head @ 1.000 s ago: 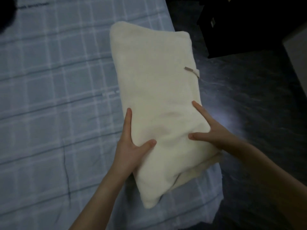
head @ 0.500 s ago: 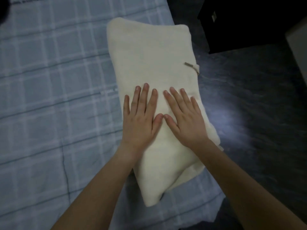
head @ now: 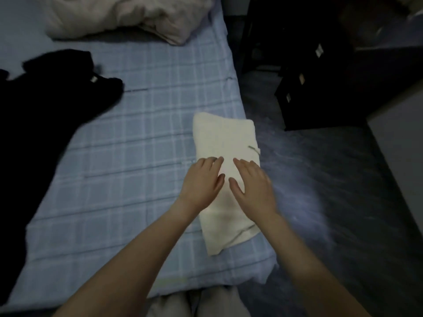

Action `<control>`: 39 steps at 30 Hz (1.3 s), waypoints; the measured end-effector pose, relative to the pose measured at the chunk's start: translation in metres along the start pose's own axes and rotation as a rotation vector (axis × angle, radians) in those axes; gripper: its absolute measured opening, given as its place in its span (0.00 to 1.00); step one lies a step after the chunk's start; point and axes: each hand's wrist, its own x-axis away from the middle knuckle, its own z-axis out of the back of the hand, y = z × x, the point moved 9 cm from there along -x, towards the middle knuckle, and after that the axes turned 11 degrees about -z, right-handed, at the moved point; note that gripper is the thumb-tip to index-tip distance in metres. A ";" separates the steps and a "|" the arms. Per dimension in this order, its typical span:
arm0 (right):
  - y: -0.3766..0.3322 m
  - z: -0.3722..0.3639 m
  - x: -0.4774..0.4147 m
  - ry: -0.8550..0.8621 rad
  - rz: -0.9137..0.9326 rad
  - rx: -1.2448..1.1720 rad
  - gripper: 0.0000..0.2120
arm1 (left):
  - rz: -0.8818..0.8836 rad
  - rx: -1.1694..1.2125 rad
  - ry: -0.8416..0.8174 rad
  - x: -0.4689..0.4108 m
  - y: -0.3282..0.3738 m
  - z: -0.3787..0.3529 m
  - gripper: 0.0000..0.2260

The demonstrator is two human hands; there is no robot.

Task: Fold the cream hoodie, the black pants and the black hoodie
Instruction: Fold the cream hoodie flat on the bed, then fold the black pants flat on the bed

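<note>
The cream hoodie point(head: 225, 138) lies folded into a narrow rectangle near the right edge of the bed, a drawstring tip poking out on its right side. My left hand point(head: 202, 183) and my right hand point(head: 253, 186) are side by side over its middle, palms down with fingers loosely straight and holding nothing; whether they touch the cloth I cannot tell. Dark black clothing point(head: 39, 124) sprawls unfolded across the left part of the bed; I cannot tell pants from hoodie in it.
The bed is covered by a blue plaid sheet point(head: 137, 145). A rumpled beige blanket point(head: 128, 17) sits at the far end. Dark floor point(head: 332, 202) runs along the right, with a black drawer unit point(head: 313, 88) and a grey block point(head: 402, 138) beyond.
The view has pulled back and up, showing the black clothing and blanket. Both hands stay flat and side by side over the folded hoodie, now slightly apart.
</note>
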 end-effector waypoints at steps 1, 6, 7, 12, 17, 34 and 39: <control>-0.015 0.020 0.016 0.031 0.020 -0.009 0.25 | -0.045 -0.005 0.056 0.011 0.013 0.026 0.20; -0.077 0.094 0.089 0.158 0.141 -0.046 0.24 | -0.102 -0.056 0.274 0.088 0.054 0.123 0.19; -0.086 0.101 0.101 0.173 0.161 -0.048 0.24 | -0.091 -0.054 0.295 0.105 0.057 0.134 0.19; -0.110 0.069 0.140 0.049 0.226 0.054 0.25 | 0.100 -0.026 0.286 0.190 0.045 0.137 0.20; -0.137 0.030 0.156 -0.092 0.301 0.108 0.29 | 0.296 -0.024 0.293 0.253 0.023 0.131 0.19; -0.320 -0.059 0.244 -0.064 0.517 0.104 0.29 | 0.534 0.034 0.509 0.464 -0.093 0.196 0.21; -0.386 -0.134 0.303 -0.098 0.471 0.064 0.29 | 0.527 0.009 0.442 0.568 -0.153 0.206 0.21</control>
